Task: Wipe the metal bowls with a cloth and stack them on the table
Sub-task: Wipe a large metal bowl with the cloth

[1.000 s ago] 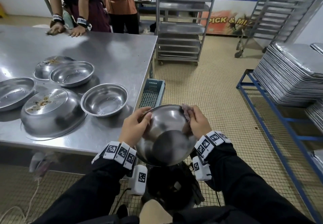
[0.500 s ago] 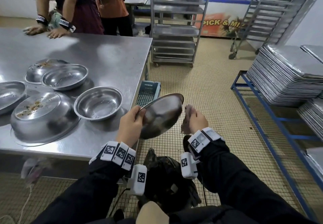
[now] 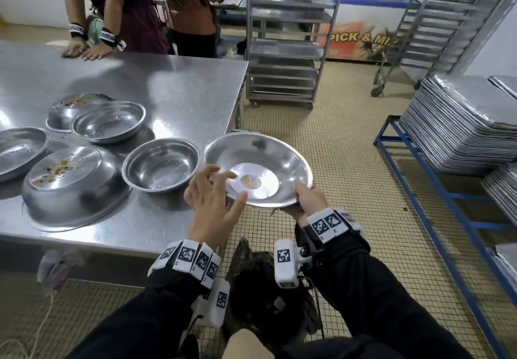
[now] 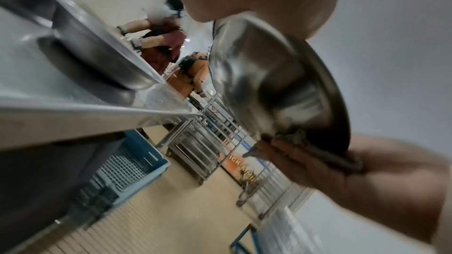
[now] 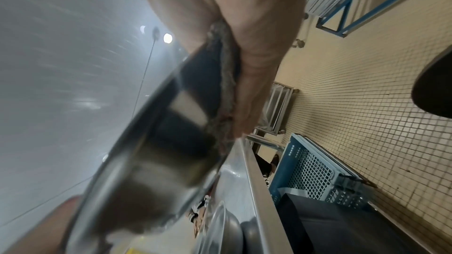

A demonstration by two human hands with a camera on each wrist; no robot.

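I hold a wide metal bowl (image 3: 265, 162) upright in the air, just off the right edge of the steel table (image 3: 181, 84). My right hand (image 3: 305, 199) grips its near right rim, with the grey cloth (image 5: 225, 84) pressed between my fingers and the bowl's underside. My left hand (image 3: 212, 190) hovers at the left rim with fingers spread, gripping nothing. On the table stand an upright bowl (image 3: 161, 165), a large upturned bowl (image 3: 70, 179) with crumbs on its base, and several more bowls (image 3: 107, 122) behind.
A blue crate (image 4: 129, 165) stands on the floor under the table edge. Stacked metal trays (image 3: 461, 123) lie on a blue rack at the right. A wheeled shelf rack (image 3: 285, 50) and two people (image 3: 126, 8) are at the table's far side.
The bowl has turned from tilted, underside towards me, to upright. My right hand with the cloth took its right rim. My left hand let go of the rim and spread its fingers.
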